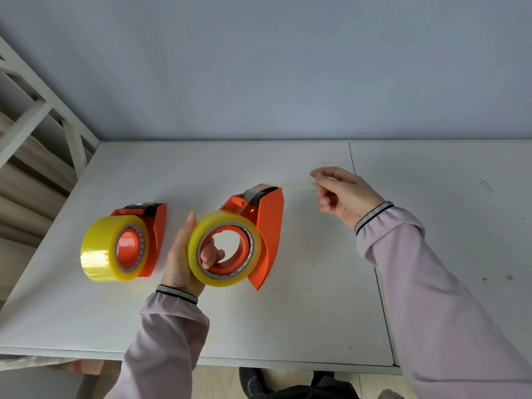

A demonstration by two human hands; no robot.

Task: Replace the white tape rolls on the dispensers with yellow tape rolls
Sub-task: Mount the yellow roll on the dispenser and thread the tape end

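Observation:
Two orange tape dispensers are in view, each with a yellow tape roll on its hub. The left dispenser (155, 240) lies on the white table (288, 312) with its yellow roll (103, 249) facing me. My left hand (184, 254) holds the second dispenser (267, 226) tilted above the table, fingers through the core of its yellow roll (201, 240). My right hand (342, 191) pinches the free end of a clear tape strip (299, 185) stretched from that dispenser's cutter. No white rolls are visible.
A blue-grey wall stands behind the table. A white ladder frame (37, 110) rises at the far left. A seam (371, 246) divides the table to the right. Dark shoes (259, 381) show below the front edge.

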